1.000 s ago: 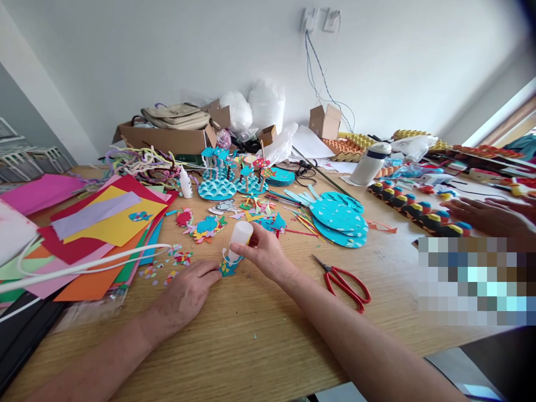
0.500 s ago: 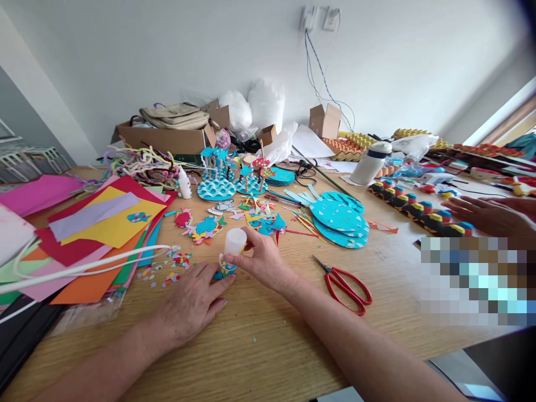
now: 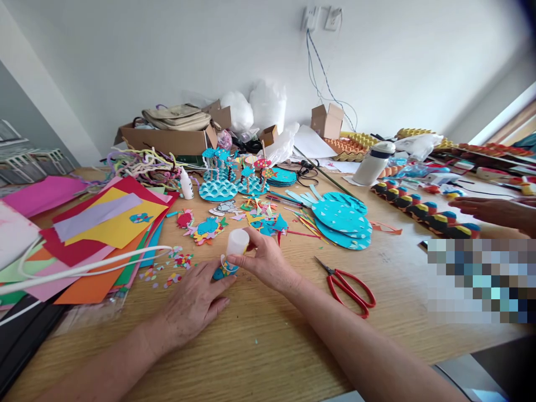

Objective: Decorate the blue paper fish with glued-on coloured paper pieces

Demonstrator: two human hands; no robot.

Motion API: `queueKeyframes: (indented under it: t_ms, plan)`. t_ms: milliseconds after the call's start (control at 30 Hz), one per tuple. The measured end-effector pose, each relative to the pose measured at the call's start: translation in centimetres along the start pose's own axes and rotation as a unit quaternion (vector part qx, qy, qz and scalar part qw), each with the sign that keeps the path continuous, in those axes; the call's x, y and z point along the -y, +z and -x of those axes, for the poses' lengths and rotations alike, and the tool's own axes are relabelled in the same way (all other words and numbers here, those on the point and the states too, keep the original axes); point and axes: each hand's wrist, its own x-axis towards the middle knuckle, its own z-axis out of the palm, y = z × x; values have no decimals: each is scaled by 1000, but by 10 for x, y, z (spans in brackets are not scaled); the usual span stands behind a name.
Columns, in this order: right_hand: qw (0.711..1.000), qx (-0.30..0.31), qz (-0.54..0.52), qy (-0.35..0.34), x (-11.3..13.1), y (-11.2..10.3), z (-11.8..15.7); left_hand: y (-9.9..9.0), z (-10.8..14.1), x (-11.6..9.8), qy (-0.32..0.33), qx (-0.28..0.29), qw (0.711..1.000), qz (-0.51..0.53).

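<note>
My right hand (image 3: pixel 268 261) is closed around a small white glue bottle (image 3: pixel 238 242), wide end up, with its lower end over a blue and yellow paper fish (image 3: pixel 226 270). The bottle's nozzle is hidden behind my thumb. My left hand (image 3: pixel 199 298) lies flat on the table, fingers stretched out, their tips touching the fish's left and lower edge. Just beyond both hands lie cut-out paper fish (image 3: pixel 208 226). To the left are small scattered paper bits (image 3: pixel 181 259).
Red-handled scissors (image 3: pixel 352 287) lie to the right, below blue paper discs (image 3: pixel 341 220). Coloured sheets (image 3: pixel 113 215) and a white cable (image 3: pixel 96 267) are at left. Paper sea models (image 3: pixel 218 190) and another small white bottle (image 3: pixel 186 184) stand behind. A co-worker's hand (image 3: pixel 498 213) is at far right.
My hands, the bottle and the paper fish keep nearly the same position. The view has shifted slightly. At far right the co-worker's hand has moved a little and looks flatter.
</note>
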Motion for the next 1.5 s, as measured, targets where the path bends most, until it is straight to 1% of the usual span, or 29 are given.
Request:
queueKeyframes:
  t_ms: [133,467,767,833,900,967,1033,1100,1233,1333,1400,1500]
  plan:
    - [1000,-2,-3,-5,-1,0,0,0,-1,1,4,-8,1000,0]
    - [1000,-22,4,0,-3,3,0,1,-3,1,6,-5,1000,-6]
    - [997,-49,-25,57,-7,6,-2,-3,-4,-2,-2,14,1000,-13]
    - [994,-60,-49,73,-10,5,-3,-3,-4,-2,-1,17,1000,-14]
    - [987,-79,-103,91,-12,5,-4,-3,-4,-2,-4,22,1000,-15]
    - [973,-101,-180,103,-13,3,-6,-3,-4,-2,-9,27,999,-16]
    - [962,-115,-225,106,-14,2,-6,-4,-4,-3,-12,29,999,-18]
    - [966,-111,-210,101,-15,1,-6,-4,-4,-3,-10,30,999,-20]
    - [989,-70,-105,70,-11,2,-3,-3,-3,-2,-5,27,999,-22]
    - [997,-50,-36,42,-5,1,-2,-2,-3,-1,-4,17,1000,-17]
    - [999,-43,-21,25,-2,1,-2,0,-2,-1,-2,10,1000,-15]
    - [999,-31,-32,-2,-1,1,-2,1,-1,0,-2,6,1000,-17]
